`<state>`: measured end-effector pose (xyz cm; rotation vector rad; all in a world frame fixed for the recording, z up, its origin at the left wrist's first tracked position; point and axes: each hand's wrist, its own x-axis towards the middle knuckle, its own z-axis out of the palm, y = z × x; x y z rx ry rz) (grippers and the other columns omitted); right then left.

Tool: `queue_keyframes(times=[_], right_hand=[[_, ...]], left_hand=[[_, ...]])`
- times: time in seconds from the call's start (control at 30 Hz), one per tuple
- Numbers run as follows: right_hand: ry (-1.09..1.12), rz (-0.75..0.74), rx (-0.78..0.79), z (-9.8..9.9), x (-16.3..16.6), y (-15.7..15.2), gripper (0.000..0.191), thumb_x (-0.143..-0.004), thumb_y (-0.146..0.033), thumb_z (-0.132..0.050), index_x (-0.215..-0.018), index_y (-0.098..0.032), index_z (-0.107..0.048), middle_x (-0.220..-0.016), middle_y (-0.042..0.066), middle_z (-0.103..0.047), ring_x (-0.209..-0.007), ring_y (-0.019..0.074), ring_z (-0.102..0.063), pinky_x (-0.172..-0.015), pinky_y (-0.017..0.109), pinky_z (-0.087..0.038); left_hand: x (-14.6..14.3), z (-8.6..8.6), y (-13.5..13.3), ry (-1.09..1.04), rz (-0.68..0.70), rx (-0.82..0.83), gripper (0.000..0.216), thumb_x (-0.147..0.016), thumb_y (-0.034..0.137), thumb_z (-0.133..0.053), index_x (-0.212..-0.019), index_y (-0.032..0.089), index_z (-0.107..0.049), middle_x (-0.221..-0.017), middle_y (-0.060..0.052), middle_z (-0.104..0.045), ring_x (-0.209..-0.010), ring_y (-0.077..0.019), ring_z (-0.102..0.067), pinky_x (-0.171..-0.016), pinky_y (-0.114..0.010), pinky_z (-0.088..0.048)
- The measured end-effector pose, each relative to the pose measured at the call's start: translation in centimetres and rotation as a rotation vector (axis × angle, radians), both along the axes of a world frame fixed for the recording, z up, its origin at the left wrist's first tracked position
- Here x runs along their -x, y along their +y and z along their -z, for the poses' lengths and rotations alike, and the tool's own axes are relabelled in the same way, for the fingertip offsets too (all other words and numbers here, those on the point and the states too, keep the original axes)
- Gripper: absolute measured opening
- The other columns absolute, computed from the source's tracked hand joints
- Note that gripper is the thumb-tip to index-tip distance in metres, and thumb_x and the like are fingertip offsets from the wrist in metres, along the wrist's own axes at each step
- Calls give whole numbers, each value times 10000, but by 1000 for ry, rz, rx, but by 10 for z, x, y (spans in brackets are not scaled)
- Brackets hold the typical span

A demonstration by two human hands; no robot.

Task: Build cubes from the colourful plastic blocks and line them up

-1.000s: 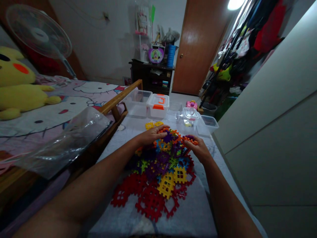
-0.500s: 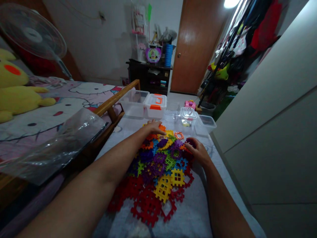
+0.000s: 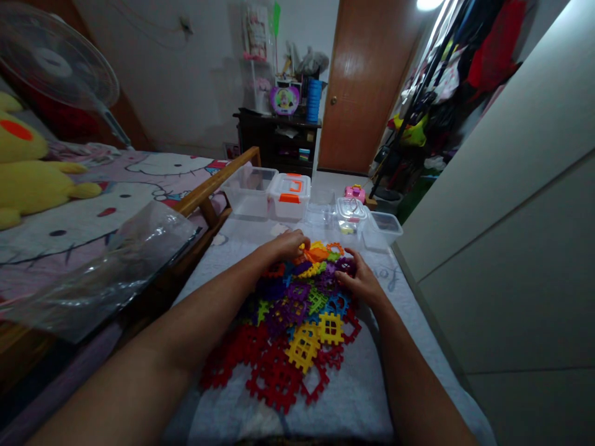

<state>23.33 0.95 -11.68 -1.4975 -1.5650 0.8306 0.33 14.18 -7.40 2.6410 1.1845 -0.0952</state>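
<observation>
A heap of plastic interlocking building pieces (image 3: 297, 303) in red, yellow, purple, blue, green and orange lies on a grey cloth-covered surface (image 3: 367, 378). At the heap's far left edge, my left hand (image 3: 290, 244) is bent with its fingers curled down against an orange building piece (image 3: 317, 254); its fingertips are partly hidden. My right hand (image 3: 362, 279) is at the right edge, thumb and fingers curved around a purple building piece (image 3: 345, 266). Red pieces (image 3: 276, 378) and yellow pieces (image 3: 304, 348) lie at the near side, untouched by either hand.
Beyond the heap stand an open clear bin (image 3: 251, 195), a lidded box with orange latches (image 3: 290, 197) and smaller clear containers (image 3: 351, 210). A wooden rail (image 3: 214, 186) and a plastic bag (image 3: 125, 266) border the left; a pale cabinet (image 3: 502, 248) rises on the right.
My right hand has moved left, and the purple piece has shifted inward with it. My left hand has come down and nearer, its fingers more curled. Orange pieces at the far edge have shifted.
</observation>
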Motion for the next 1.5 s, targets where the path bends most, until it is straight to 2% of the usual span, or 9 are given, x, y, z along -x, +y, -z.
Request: queue_keyframes(times=[0.27,0.43,0.6,0.77,0.9,1.03,1.23,1.37,1.5], right_hand=[[3,-48,-116,-7,12,-3,577,-779,-298,-673,-1325,-234,-498,-1109,59,-686,-971,208,-671,-897,392,-541],[-43,-148,-203,-18,33,-10,525,-802,-290,-651,-1308,-237,-520,-1219,86,-654,-1039,222,-663,-927,411,-535],[-266,-185,-235,-26,39,-8,522,-817,-360,-642,-1308,-215,-543,-1307,119,-609,-1230,287,-562,-1067,501,-417],[-480,-145,-137,-31,18,-26,780,-780,-534,-690,-1451,-256,-405,-1459,145,-474,-1357,345,-426,-1118,563,-322],[-545,-280,-120,-25,7,-66,1170,-645,-597,-789,-1566,-294,-135,-1600,150,-238,-1466,378,-230,-1153,584,-258],[-610,-338,-99,-11,16,-94,1440,-497,-606,-857,-1576,-277,37,-1637,170,-73,-1492,428,-74,-1153,634,-210],[-660,-313,-80,-2,35,-92,1415,-500,-495,-863,-1577,-233,15,-1635,195,-59,-1485,432,-94,-1139,637,-225],[-653,-285,-119,-6,38,-85,1280,-556,-370,-812,-1578,-253,-51,-1627,169,-136,-1470,408,-169,-1127,613,-264],[-651,-283,-144,-12,38,-80,1214,-560,-351,-785,-1574,-233,-127,-1603,162,-225,-1440,396,-235,-1116,590,-300]], left_hand=[[42,-9,-39,-398,217,9,179,-838,177,-569,-964,200,-695,-1176,-85,-588,-1135,-232,-545,-1044,-385,-408],[65,-12,-73,-498,196,8,190,-890,156,-506,-1008,215,-642,-1220,-80,-587,-1207,-227,-519,-1074,-416,-404],[83,-12,-98,-478,96,3,352,-904,186,-486,-1249,239,-540,-1324,-70,-570,-1298,-225,-469,-1151,-444,-335],[112,-11,-140,-418,-18,-37,583,-927,451,-525,-1451,251,-367,-1565,-102,-327,-1476,-300,-209,-1206,-517,-207],[132,6,-193,-306,-95,-56,1151,-598,703,-762,-1535,303,-228,-1633,-141,-122,-1482,-452,-46,-1148,-654,-211],[134,27,-226,-211,-85,-91,1309,-495,765,-767,-1560,309,-159,-1641,-148,-60,-1464,-508,-12,-1123,-704,-187],[115,35,-222,-203,-122,-139,1287,-538,711,-781,-1558,296,-113,-1638,-158,-61,-1468,-489,-35,-1144,-680,-168],[103,33,-211,-245,-140,-169,1266,-558,583,-830,-1546,313,-86,-1636,-149,-83,-1472,-469,-63,-1148,-648,-215],[93,30,-199,-278,-139,-168,1220,-609,622,-784,-1547,325,-62,-1627,-137,-148,-1471,-446,-117,-1158,-610,-230]])
